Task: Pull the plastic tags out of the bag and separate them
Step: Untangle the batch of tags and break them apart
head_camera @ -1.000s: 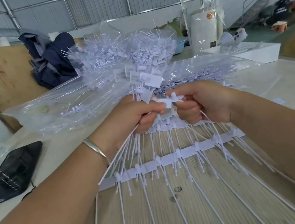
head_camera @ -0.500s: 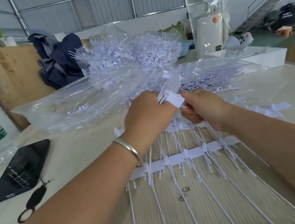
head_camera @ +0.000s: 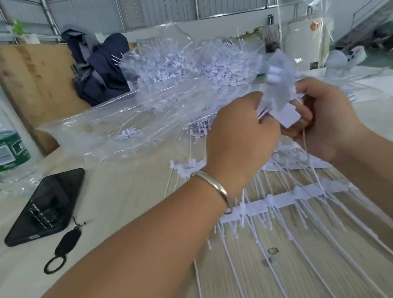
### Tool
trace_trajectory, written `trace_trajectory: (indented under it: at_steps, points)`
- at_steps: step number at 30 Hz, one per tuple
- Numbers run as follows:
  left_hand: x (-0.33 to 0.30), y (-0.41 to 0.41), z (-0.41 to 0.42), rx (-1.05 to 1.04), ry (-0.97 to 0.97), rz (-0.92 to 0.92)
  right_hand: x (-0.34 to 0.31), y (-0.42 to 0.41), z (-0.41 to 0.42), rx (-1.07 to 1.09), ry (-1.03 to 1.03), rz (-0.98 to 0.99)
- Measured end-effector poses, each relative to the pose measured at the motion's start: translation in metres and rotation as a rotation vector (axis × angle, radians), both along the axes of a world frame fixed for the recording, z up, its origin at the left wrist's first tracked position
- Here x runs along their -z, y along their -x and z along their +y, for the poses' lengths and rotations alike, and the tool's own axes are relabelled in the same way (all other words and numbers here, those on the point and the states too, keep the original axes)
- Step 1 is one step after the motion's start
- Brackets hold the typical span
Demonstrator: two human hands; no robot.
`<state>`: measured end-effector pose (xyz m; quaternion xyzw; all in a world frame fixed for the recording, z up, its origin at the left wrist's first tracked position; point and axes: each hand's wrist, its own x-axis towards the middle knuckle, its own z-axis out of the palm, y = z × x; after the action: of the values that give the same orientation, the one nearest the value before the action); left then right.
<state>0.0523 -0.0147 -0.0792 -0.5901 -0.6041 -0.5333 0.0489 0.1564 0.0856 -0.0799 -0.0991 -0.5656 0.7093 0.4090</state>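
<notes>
White plastic tags (head_camera: 287, 117) bunch between both hands at about one o'clock from the table's centre, heads up and thin tails trailing towards six o'clock over the wooden table (head_camera: 123, 188). The left hand (head_camera: 240, 138) has its fingers curled round the bundle; the right hand (head_camera: 326, 115) pinches one tag head, apparently twisting it free. Judging by this, the work is mid-way: one strip of joined tags (head_camera: 278, 201) already lies out at five o'clock, not yet split, while the clear bag (head_camera: 118, 131) at eleven o'clock holds more, and a large heap (head_camera: 188, 66) sits beyond at twelve. The tags look slender, flexible and prone to tangling.
</notes>
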Motion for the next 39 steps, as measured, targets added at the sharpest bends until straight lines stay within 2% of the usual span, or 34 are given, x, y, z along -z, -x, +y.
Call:
trace_trajectory:
  at_steps: [3,8,15,17,19,21,25,28,30,32,34,39]
  points:
    - [-0.001,-0.005,0.001,0.085,-0.004,-0.08,0.0,0.0,0.001,-0.001,0.142,0.052]
    - [0.005,-0.002,-0.005,0.265,-0.042,-0.158,0.002,0.003,-0.002,-0.028,0.191,0.102]
    - [0.006,-0.005,-0.01,0.233,0.007,-0.201,0.007,0.005,-0.002,-0.059,0.127,0.037]
    - [0.009,-0.009,-0.014,0.249,-0.022,-0.204,0.006,0.005,0.004,0.039,0.203,0.059]
    - [0.012,-0.02,-0.022,0.248,-0.077,-0.137,0.003,-0.011,0.02,0.235,0.313,0.09]
    - [0.014,-0.024,-0.02,0.222,-0.091,-0.142,0.003,-0.029,0.035,0.276,0.327,0.094]
    - [0.009,0.002,-0.002,0.104,0.01,-0.499,0.004,-0.016,0.024,0.013,0.273,0.03]
    - [0.017,0.022,0.005,0.151,0.095,-0.734,0.002,-0.003,0.01,-0.166,0.228,0.003]
    - [0.021,0.029,0.005,0.215,0.11,-0.866,0.005,0.0,0.007,-0.195,0.168,-0.067]
    - [0.021,0.03,0.008,0.287,0.129,-0.989,0.008,0.002,0.003,-0.129,0.106,-0.112]
    - [0.021,0.027,0.007,0.308,0.165,-1.028,0.01,0.004,0.0,-0.065,0.047,-0.111]
    - [0.022,0.018,0.001,0.374,0.291,-0.877,0.009,0.004,-0.007,0.106,-0.147,-0.151]
